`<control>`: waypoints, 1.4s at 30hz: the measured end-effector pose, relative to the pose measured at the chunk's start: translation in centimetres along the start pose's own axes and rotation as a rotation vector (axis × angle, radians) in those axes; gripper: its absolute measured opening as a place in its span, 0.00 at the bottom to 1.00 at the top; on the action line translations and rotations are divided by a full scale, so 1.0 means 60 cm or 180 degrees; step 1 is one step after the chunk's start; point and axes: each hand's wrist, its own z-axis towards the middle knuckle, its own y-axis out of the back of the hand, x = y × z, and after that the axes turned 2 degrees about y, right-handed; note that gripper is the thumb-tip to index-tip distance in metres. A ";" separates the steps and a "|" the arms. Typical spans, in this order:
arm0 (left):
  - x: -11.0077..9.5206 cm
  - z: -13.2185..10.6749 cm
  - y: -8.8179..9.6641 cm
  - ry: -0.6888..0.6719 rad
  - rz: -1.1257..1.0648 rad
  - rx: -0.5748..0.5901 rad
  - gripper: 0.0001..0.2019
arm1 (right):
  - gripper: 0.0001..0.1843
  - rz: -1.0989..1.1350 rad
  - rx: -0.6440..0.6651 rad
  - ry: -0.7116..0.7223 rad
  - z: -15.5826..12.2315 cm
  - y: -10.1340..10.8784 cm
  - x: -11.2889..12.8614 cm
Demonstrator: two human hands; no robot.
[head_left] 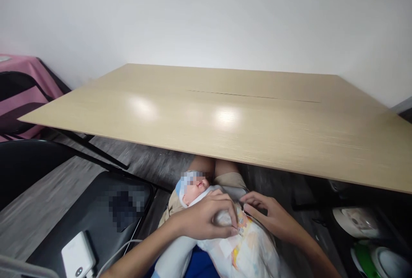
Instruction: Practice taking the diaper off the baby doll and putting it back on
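A baby doll (196, 192) in white clothes lies on my lap below the table edge, its head toward the table. It wears a white diaper (249, 248) with a coloured print. My left hand (206, 220) rests on the doll's chest, fingers curled and pinching the diaper's top edge. My right hand (270, 215) lies on the other side of the diaper's top edge, its fingers pressing the same edge. The two hands almost meet at the doll's waist.
A light wooden table (225, 114) spans the view in front of me, against a white wall. A black chair (96, 222) at my left holds a white power bank (77, 256) with a cable. White and green objects (370, 243) sit low at right. A pink-covered table (19, 80) stands far left.
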 end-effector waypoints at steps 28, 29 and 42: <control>-0.053 -0.047 0.010 0.0335 0.0595 -0.0247 0.11 | 0.32 -0.0519 -0.0627 -0.0227 0.013 0.014 -0.081; -0.053 -0.036 0.011 0.0406 0.0775 -0.0299 0.11 | 0.33 -0.0527 -0.0635 -0.0247 0.015 0.022 -0.091; -0.038 0.042 0.009 0.0594 0.0812 -0.1057 0.13 | 0.27 -0.0986 0.0440 0.0556 -0.041 0.006 0.087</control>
